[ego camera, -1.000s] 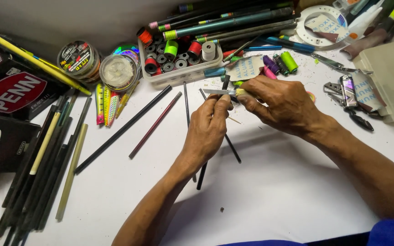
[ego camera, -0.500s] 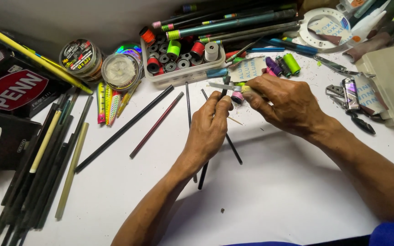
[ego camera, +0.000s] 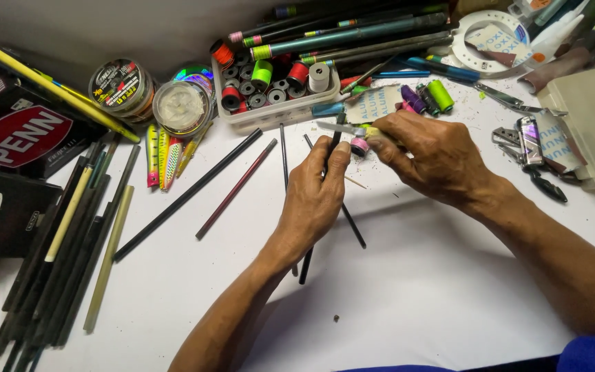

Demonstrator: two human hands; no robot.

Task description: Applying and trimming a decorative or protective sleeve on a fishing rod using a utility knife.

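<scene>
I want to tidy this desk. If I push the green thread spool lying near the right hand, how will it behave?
The green thread spool lies on its side, so it would probably roll. It looks small and likely light. Its wound thread probably gives fair grip, and the purple spool close beside it may stop it.

On the desk (ego camera: 449,289), the thread spool tray (ego camera: 277,114) sits at twelve o'clock, line spools (ego camera: 149,96) at ten with lures (ego camera: 163,155) before them, rod blanks (ego camera: 63,241) at eight, pliers (ego camera: 528,148) at two.
</scene>
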